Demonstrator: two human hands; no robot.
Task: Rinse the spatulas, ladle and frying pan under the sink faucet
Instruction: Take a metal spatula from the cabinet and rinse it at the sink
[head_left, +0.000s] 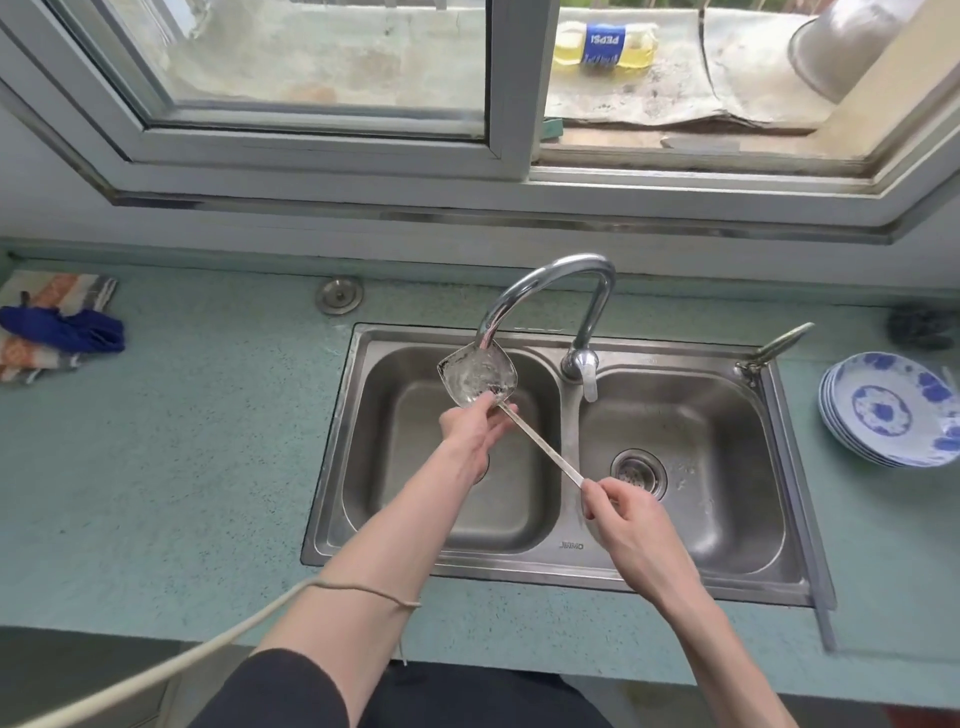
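A metal spatula (480, 375) is held over the left basin of the steel double sink (571, 558), its blade right under the faucet (550, 280) spout with water running on it. My right hand (621, 512) grips the end of its long thin handle. My left hand (475, 423) touches the blade's lower edge, fingertips on the metal where the handle joins. No ladle or frying pan is in view.
A stack of blue-and-white plates (891, 410) sits right of the sink. A striped cloth with a blue rag (57, 327) lies at far left. A dark scrubber (919, 327) rests at the back right. A Pepsi bottle (602, 45) lies outside the window.
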